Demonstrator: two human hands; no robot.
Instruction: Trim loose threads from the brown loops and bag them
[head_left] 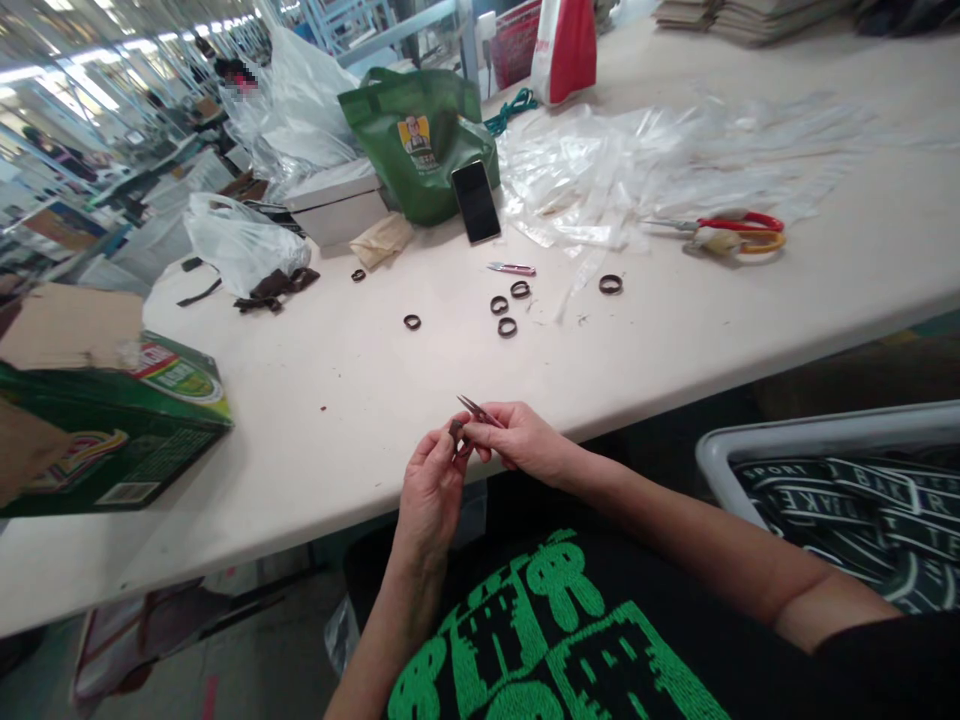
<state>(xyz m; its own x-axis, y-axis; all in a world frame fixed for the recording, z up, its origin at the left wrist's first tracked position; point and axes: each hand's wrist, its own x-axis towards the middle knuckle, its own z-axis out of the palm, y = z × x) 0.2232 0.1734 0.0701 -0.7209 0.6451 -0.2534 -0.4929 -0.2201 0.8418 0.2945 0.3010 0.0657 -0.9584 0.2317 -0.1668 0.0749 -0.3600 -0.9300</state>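
My left hand (435, 478) pinches a small dark brown fabric piece (455, 428) between thumb and fingers at the table's front edge. Close against it, my right hand (529, 438) is closed around a pair of thread snips (471, 404), whose two pointed blades stick out up and to the left, slightly apart. Fingers hide most of the brown piece and the snips' handle. Farther back on the table lie several small dark loops, among them one loop (412, 322) at left and another (610, 285) at right. A second pair of snips (512, 268) with a pink handle rests behind them.
Beyond the loops are a green bag (427, 150), a phone (475, 202), clear plastic sheets (592, 170) and scissors (739, 232). A green carton (150, 420) stands at left. At lower right, a grey bin (720, 450) holds black printed straps.
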